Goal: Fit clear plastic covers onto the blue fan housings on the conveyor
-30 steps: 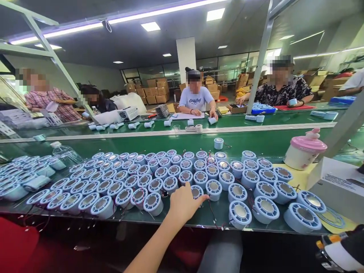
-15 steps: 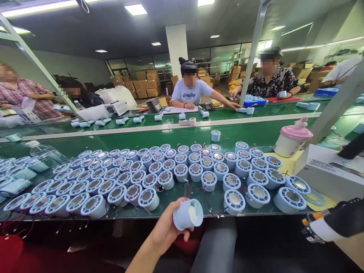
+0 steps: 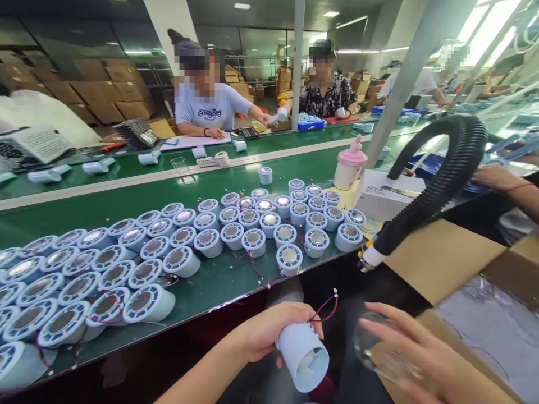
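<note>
Below the bench edge, my left hand [image 3: 269,331] is wrapped round a light blue cylindrical fan housing [image 3: 300,349]. Its open end tilts down towards me, and white blades show inside. Thin red and dark wires [image 3: 332,306] with a small white plug stick out from its far side. To the right, my right hand [image 3: 425,350] is smeared by motion, its fingers around a clear round plastic cover [image 3: 365,345]. The cover is apart from the housing. Rows of similar blue housings [image 3: 180,261] stand on the green bench, round metal discs facing up.
A black flexible hose [image 3: 446,163] arches over a white box [image 3: 385,191], its nozzle hanging at the bench edge. An open carton [image 3: 446,261] with clear pieces sits at right. Behind stand a pink-topped bottle [image 3: 351,163] and a conveyor [image 3: 138,179]. Co-workers sit opposite; another person's arm [image 3: 505,182] reaches in at right.
My view has swung right, bringing the hose and carton in. The left hand still holds the housing, now tilted further down. My right hand has appeared with the clear cover.
</note>
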The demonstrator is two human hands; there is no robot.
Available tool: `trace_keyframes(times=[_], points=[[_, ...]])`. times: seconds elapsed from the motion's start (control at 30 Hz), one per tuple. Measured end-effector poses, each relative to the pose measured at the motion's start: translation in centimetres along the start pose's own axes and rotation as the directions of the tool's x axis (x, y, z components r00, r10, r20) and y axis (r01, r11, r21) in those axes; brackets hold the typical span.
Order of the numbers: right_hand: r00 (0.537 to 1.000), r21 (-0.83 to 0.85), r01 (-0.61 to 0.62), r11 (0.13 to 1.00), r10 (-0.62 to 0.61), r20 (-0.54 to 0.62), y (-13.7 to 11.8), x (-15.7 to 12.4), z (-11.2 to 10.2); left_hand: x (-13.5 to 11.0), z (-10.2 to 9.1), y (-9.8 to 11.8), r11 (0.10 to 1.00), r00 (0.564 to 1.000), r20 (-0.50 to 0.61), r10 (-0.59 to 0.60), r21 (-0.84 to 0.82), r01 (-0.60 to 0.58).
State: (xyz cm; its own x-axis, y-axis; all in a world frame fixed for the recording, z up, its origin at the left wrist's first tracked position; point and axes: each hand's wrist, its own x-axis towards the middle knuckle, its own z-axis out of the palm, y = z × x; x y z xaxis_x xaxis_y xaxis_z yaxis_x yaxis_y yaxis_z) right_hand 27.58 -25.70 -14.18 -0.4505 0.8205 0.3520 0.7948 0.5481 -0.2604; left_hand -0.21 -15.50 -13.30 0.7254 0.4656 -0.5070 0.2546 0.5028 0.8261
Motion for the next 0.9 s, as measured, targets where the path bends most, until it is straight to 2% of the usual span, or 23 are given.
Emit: trace_keyframes(times=[0.07,0.17,0.23,0.33,0.43,0.53,0.63,0.7,0.73,0.77,0.8,0.9], points=[[0.997,-0.016,0.068,0.998,-0.068,0.025,-2.0,2.2,1.3,-0.2,0.7,0.9,0.960,0.997,0.036,0.063,0.272,-0.070],[0.994,0.004,-0.051,0.999,0.051,0.095,-3.6,4.8,2.8,-1.2,1.5,1.7,0.740,0.969,-0.001,0.248,0.645,-0.189],[0.968,0.143,-0.142,0.979,0.108,0.225,-3.7,5.4,3.2,-1.7,1.8,1.8,0.634,0.938,-0.063,0.340,0.753,-0.179],[0.927,0.405,-0.291,0.867,0.151,0.343,-3.3,5.4,3.0,-1.7,1.8,1.0,0.668,0.891,-0.150,0.429,0.716,-0.201],[0.917,0.579,-0.392,0.715,0.251,0.311,-3.2,5.2,2.7,-0.9,1.3,-0.6,0.711,0.842,-0.187,0.506,0.643,-0.284],[0.887,0.707,-0.454,0.542,0.348,0.303,-3.3,5.4,2.5,0.0,0.8,-2.0,0.693,0.815,-0.150,0.560,0.624,-0.361],[0.843,0.819,-0.475,0.323,0.433,0.318,-3.1,5.5,2.5,0.3,0.8,-2.4,0.696,0.835,-0.029,0.549,0.569,-0.438],[0.823,0.870,-0.451,0.198,0.470,0.319,-2.8,5.4,2.5,0.3,1.2,-2.3,0.757,0.863,0.000,0.506,0.480,-0.444],[0.826,0.887,-0.432,0.165,0.468,0.315,-2.7,5.3,2.5,0.2,1.4,-2.1,0.802,0.876,-0.017,0.481,0.411,-0.433],[0.841,0.893,-0.414,0.175,0.448,0.303,-2.5,5.1,2.4,0.1,1.6,-2.0,0.849,0.888,-0.047,0.457,0.322,-0.420],[0.866,0.889,-0.395,0.233,0.419,0.275,-2.5,4.9,2.4,0.1,1.7,-1.9,0.886,0.898,-0.079,0.433,0.221,-0.408],[0.939,0.776,-0.305,0.553,0.311,0.147,-2.5,4.3,2.2,-0.2,2.1,-1.9,0.924,0.919,-0.110,0.378,-0.022,-0.383]])
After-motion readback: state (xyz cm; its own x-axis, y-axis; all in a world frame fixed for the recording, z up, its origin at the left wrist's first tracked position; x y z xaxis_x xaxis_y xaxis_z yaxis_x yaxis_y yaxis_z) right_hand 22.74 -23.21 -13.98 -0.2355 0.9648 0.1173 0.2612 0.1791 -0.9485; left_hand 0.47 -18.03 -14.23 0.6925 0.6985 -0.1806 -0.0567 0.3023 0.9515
